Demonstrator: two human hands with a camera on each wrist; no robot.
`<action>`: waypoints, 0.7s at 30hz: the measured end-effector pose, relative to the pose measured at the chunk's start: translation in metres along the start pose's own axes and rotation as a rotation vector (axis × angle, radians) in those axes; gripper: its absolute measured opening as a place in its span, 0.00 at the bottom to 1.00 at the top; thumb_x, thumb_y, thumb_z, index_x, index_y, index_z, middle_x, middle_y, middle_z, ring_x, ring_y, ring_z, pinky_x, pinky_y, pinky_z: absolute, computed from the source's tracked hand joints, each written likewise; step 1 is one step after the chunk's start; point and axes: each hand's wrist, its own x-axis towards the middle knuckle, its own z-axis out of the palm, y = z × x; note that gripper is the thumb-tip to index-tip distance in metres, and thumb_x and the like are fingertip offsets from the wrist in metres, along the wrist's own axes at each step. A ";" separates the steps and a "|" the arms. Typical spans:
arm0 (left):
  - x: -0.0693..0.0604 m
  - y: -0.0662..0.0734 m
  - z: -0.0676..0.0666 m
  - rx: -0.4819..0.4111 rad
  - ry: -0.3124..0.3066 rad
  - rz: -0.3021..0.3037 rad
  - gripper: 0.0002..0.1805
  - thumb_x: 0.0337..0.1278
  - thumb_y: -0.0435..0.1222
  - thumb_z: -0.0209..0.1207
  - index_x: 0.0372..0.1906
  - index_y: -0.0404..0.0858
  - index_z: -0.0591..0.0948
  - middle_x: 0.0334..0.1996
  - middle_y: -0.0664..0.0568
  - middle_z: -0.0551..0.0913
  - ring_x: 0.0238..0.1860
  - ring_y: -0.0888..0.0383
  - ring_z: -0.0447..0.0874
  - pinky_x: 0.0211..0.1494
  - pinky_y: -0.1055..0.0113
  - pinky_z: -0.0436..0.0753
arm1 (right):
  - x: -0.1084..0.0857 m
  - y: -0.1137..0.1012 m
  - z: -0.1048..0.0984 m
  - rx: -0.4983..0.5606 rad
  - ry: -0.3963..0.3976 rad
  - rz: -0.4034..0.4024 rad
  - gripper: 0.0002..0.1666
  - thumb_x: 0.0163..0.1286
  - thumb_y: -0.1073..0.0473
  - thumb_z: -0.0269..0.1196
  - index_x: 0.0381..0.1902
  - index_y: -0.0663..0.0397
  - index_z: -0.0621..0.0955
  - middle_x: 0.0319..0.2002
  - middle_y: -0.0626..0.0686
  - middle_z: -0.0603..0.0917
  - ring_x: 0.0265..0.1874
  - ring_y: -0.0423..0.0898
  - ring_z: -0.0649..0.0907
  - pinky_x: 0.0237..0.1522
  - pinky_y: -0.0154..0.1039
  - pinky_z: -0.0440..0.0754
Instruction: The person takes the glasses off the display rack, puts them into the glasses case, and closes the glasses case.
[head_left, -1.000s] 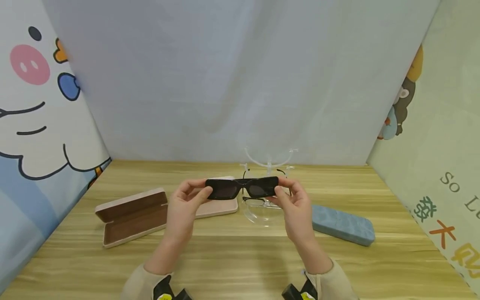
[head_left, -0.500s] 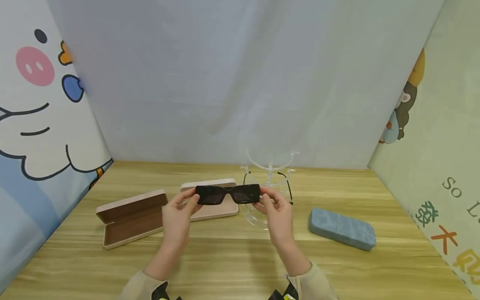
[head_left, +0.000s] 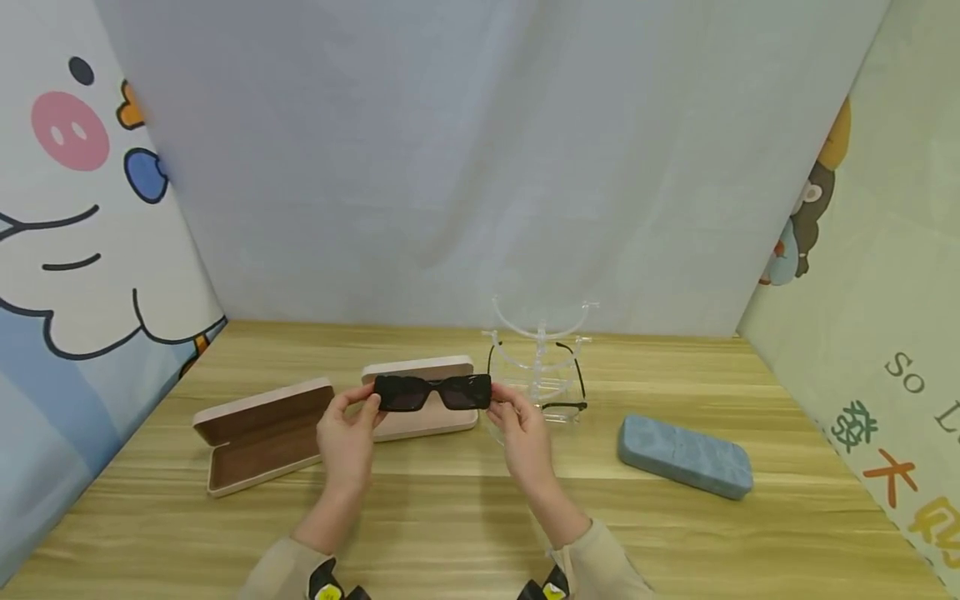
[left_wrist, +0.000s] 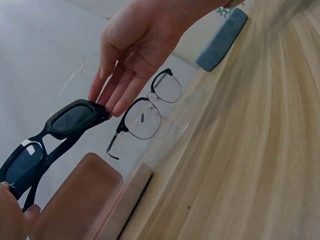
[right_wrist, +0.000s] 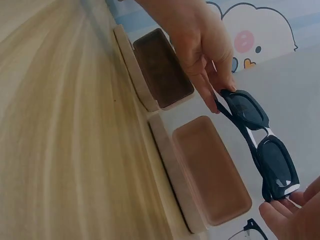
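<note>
Black rectangular sunglasses (head_left: pixel 465 392) are held up in front of me, lenses facing me and arms folded behind. My left hand (head_left: pixel 347 440) pinches one end between thumb and fingers. At the opposite end, my right hand (head_left: pixel 527 443) grips them the same way. Directly behind the sunglasses lies an open pale glasses case (head_left: pixel 423 427) with a pinkish-brown lining, partly hidden by them. Another open glasses case (head_left: pixel 262 450), lined in darker brown, is beside my left hand. In the left wrist view, dark-topped eyeglasses (left_wrist: pixel 142 119) appear beyond my right hand.
A clear display stand (head_left: pixel 542 350) rises behind my right hand, bearing the eyeglasses. On the right of the wooden table (head_left: pixel 660 542) lies a closed blue glasses case (head_left: pixel 684 457). A pale curtain (head_left: pixel 480 167) closes off the back, with printed cloths at both sides.
Both hands have carried the sunglasses leftward and slightly down, from in front of the display stand to in front of the middle open case. The sunglasses now look smaller, farther from me.
</note>
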 end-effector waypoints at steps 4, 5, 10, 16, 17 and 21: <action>0.003 -0.007 -0.004 0.056 0.002 -0.011 0.13 0.57 0.24 0.53 0.47 0.23 0.73 0.51 0.41 0.69 0.34 0.73 0.80 0.44 0.75 0.79 | 0.001 0.007 0.004 -0.138 -0.049 0.006 0.19 0.71 0.69 0.44 0.56 0.72 0.70 0.55 0.68 0.72 0.54 0.57 0.75 0.54 0.40 0.74; 0.004 -0.008 -0.004 0.062 0.005 -0.012 0.13 0.58 0.24 0.53 0.48 0.23 0.73 0.51 0.41 0.69 0.34 0.73 0.79 0.44 0.75 0.78 | 0.001 0.008 0.004 -0.169 -0.065 0.007 0.19 0.71 0.68 0.45 0.56 0.71 0.70 0.55 0.67 0.72 0.55 0.57 0.74 0.55 0.41 0.74; 0.008 -0.012 -0.007 0.163 0.026 -0.052 0.15 0.64 0.30 0.48 0.51 0.26 0.72 0.54 0.41 0.69 0.44 0.61 0.78 0.47 0.76 0.77 | 0.004 0.009 0.006 -0.273 -0.171 0.021 0.20 0.72 0.66 0.45 0.59 0.66 0.69 0.59 0.64 0.70 0.59 0.56 0.71 0.58 0.47 0.70; 0.008 -0.018 -0.011 0.389 -0.026 -0.101 0.21 0.68 0.35 0.38 0.58 0.29 0.69 0.57 0.39 0.68 0.54 0.47 0.68 0.53 0.61 0.70 | 0.002 0.019 0.010 -0.352 -0.250 0.076 0.23 0.71 0.65 0.46 0.63 0.65 0.65 0.62 0.66 0.66 0.60 0.57 0.69 0.58 0.47 0.70; 0.008 -0.019 -0.011 0.425 -0.042 -0.105 0.21 0.68 0.36 0.38 0.59 0.29 0.69 0.58 0.38 0.67 0.57 0.45 0.65 0.56 0.58 0.68 | 0.002 0.020 0.011 -0.383 -0.253 0.080 0.23 0.71 0.65 0.46 0.63 0.64 0.64 0.61 0.66 0.68 0.57 0.57 0.73 0.55 0.45 0.74; 0.007 -0.019 -0.012 0.505 -0.134 -0.112 0.24 0.68 0.37 0.36 0.63 0.26 0.63 0.60 0.34 0.62 0.62 0.39 0.58 0.64 0.47 0.59 | 0.003 0.023 0.017 -0.511 -0.262 0.084 0.24 0.71 0.64 0.45 0.64 0.63 0.63 0.60 0.64 0.69 0.42 0.54 0.78 0.41 0.43 0.79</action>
